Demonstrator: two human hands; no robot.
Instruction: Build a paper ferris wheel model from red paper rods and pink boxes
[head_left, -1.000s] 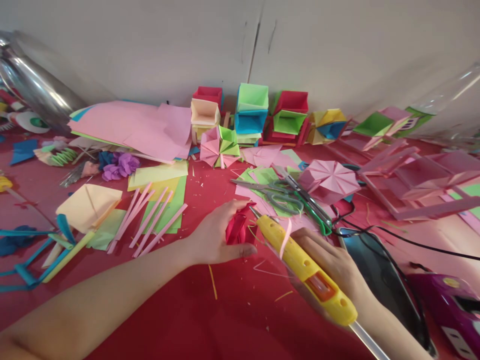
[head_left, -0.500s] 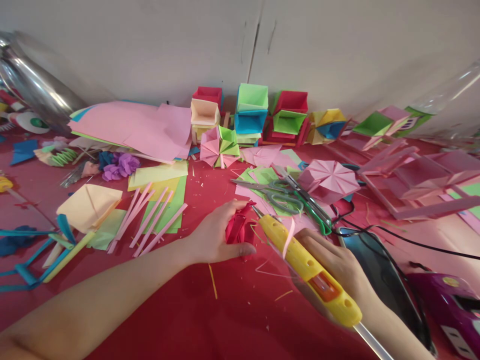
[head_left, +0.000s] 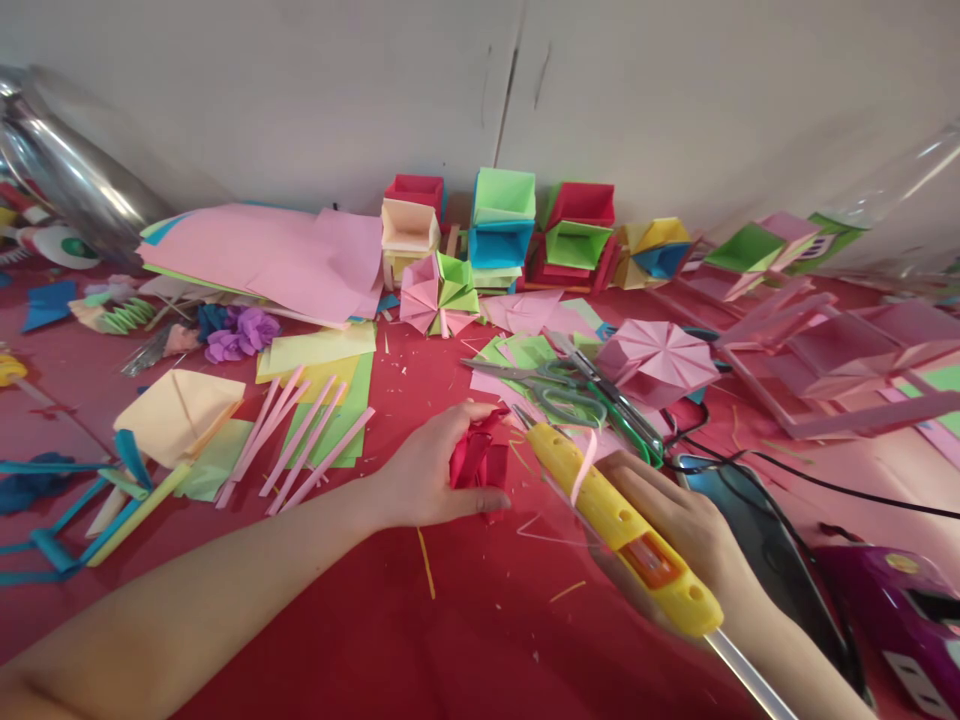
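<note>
My left hand is closed round a small red folded paper piece resting on the red table. My right hand grips a yellow glue gun with a clear glue stick poking out of its back. The gun's metal tip points up-left and sits just right of the red paper. A thin pink paper strip is draped over the gun's barrel.
Scissors lie on green and pink paper behind the gun. A phone with a black cable and a purple device lie at right. Pink strips, paper sheets, a pink fan and coloured paper boxes fill the back.
The glue gun has shifted slightly to the right and away from the red paper. My left hand has turned the red paper a little in place.
</note>
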